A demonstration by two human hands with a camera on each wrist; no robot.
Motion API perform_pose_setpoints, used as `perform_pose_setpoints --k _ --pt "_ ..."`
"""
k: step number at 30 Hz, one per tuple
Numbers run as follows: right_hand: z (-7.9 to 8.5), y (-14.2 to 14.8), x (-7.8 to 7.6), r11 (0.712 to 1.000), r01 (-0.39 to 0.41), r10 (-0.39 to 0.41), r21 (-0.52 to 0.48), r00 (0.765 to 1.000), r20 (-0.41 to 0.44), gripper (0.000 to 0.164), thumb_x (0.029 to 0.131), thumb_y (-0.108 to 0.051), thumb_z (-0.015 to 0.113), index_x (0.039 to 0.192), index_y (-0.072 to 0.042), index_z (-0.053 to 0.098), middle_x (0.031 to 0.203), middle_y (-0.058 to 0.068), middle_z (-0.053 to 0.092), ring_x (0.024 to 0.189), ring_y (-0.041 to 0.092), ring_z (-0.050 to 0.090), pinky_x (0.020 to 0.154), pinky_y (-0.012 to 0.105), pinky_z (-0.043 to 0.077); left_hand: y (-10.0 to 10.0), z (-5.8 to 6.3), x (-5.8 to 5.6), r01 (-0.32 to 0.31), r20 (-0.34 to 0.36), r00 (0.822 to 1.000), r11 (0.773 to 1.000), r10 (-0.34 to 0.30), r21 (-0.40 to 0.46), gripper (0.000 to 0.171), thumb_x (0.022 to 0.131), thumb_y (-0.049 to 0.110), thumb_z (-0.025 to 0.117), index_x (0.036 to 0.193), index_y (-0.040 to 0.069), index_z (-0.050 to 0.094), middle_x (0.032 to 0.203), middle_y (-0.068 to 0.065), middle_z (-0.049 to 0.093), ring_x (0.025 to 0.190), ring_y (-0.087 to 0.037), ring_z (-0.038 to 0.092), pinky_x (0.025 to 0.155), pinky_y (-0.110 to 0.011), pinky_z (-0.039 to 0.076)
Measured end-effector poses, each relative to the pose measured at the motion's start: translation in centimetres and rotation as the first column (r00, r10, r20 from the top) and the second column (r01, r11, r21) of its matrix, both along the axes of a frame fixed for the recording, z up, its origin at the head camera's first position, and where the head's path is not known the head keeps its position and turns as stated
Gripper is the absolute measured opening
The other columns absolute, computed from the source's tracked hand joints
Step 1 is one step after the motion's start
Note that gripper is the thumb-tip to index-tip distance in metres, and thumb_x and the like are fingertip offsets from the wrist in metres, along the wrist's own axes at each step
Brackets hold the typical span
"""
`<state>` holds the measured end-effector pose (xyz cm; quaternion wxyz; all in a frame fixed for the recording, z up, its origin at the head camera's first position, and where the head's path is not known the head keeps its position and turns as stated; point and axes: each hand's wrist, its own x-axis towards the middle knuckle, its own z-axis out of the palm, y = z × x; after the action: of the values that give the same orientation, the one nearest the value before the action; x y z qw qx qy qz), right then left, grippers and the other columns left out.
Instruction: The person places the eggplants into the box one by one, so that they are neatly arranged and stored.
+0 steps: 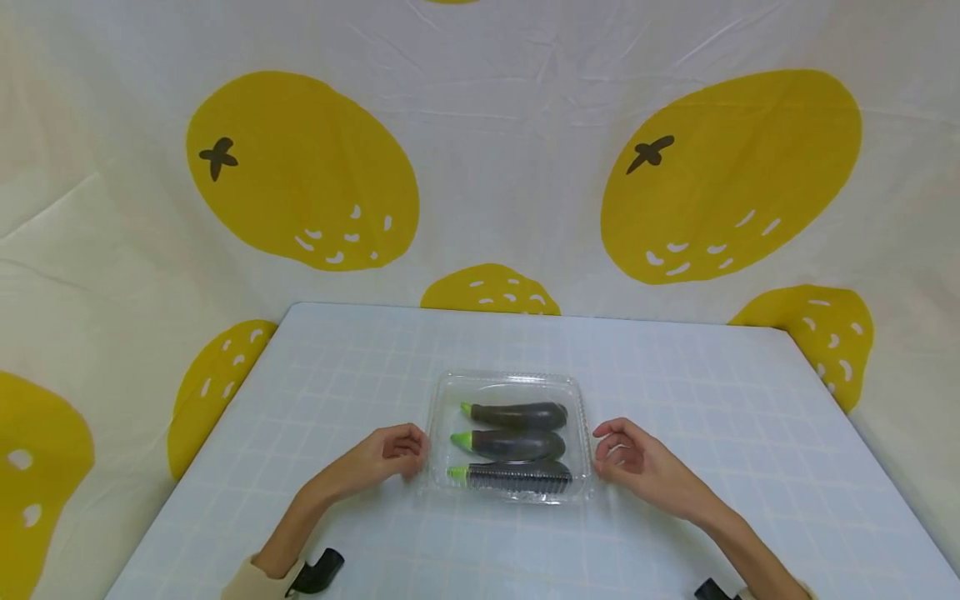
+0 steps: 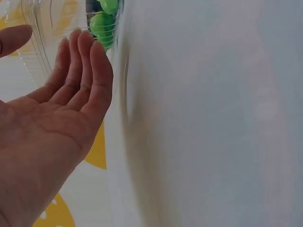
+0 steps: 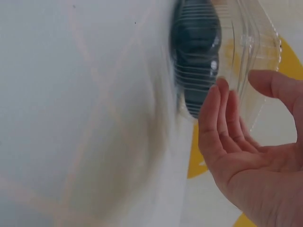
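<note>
A clear plastic clamshell box (image 1: 510, 383) stands on the table, its lid apparently down. Three dark eggplants lie inside in a row: the far eggplant (image 1: 517, 415), the middle eggplant (image 1: 517, 445) and the near eggplant (image 1: 517, 477), partly behind the ribbed front wall. Their green stem ends point left. At the box's left side is my left hand (image 1: 390, 454), fingers loosely bent and thumb apart in the left wrist view. My right hand (image 1: 637, 462) is close to the right side, its fingers relaxed and thumb spread. Whether the fingertips touch the box I cannot tell.
A pale checked cloth covers the table (image 1: 360, 350). Behind and beside it hangs a white curtain (image 1: 510, 167) printed with large yellow fruits. A black wrist device (image 1: 318, 571) sits at the left sleeve, and another black device (image 1: 712, 590) at the right wrist.
</note>
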<state>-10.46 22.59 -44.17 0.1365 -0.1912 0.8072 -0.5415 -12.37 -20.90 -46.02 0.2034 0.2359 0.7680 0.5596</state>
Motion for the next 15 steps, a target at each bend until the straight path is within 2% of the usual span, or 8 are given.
perform_pose_setpoints --k 3,6,8,13,15 --pt "0.01 0.22 0.29 0.999 -0.038 0.038 -0.002 0.999 0.037 0.041 0.098 -0.007 0.067 0.131 0.006 0.047 0.102 0.014 0.063 0.088 0.019 0.067 0.080 0.027 0.057 -0.20 -0.12 0.02 0.097 0.025 0.995 0.995 -0.098 0.018 0.017 0.101 0.008 0.060 0.108 -0.007 0.060 0.092 -0.004 0.061 0.081 -0.010 0.059 0.070 -0.027 0.054" --pt "0.06 0.47 0.51 0.996 -0.084 0.085 -0.011 0.994 0.073 0.040 0.099 -0.006 0.064 0.132 0.007 0.046 0.099 0.014 0.065 0.084 0.018 0.066 0.077 0.027 0.057 -0.27 -0.27 0.07 0.185 0.053 0.981 0.981 -0.188 0.065 0.014 0.101 0.009 0.062 0.101 -0.005 0.061 0.088 -0.001 0.061 0.078 -0.010 0.059 0.069 -0.027 0.055" --pt "0.02 0.63 0.58 0.993 -0.118 0.119 -0.016 0.989 0.092 0.036 0.100 -0.006 0.063 0.130 0.008 0.049 0.095 0.012 0.066 0.081 0.016 0.066 0.073 0.027 0.057 -0.20 -0.28 0.17 0.225 0.072 0.970 0.970 -0.231 0.091 0.016 0.102 0.010 0.063 0.096 -0.005 0.061 0.082 -0.008 0.061 0.076 -0.011 0.058 0.068 -0.027 0.054" --pt "-0.54 0.84 0.58 0.979 -0.202 0.204 -0.033 0.968 0.147 0.022 0.103 -0.011 0.063 0.118 0.005 0.061 0.086 0.003 0.065 0.072 0.011 0.061 0.063 0.027 0.055 0.05 0.01 0.35 0.259 0.108 0.958 0.963 -0.267 0.075 0.025 0.103 0.016 0.062 0.089 -0.005 0.065 0.077 -0.028 0.055 0.074 -0.010 0.056 0.069 -0.025 0.049" --pt "-0.86 0.90 0.54 0.971 -0.233 0.239 -0.055 0.957 0.166 0.019 0.103 -0.012 0.062 0.111 0.005 0.064 0.081 0.002 0.064 0.069 0.009 0.059 0.061 0.026 0.055 0.09 0.13 0.34 0.272 0.122 0.953 0.960 -0.278 0.060 0.028 0.104 0.018 0.061 0.089 -0.005 0.067 0.076 -0.027 0.055 0.073 -0.009 0.056 0.070 -0.024 0.048"
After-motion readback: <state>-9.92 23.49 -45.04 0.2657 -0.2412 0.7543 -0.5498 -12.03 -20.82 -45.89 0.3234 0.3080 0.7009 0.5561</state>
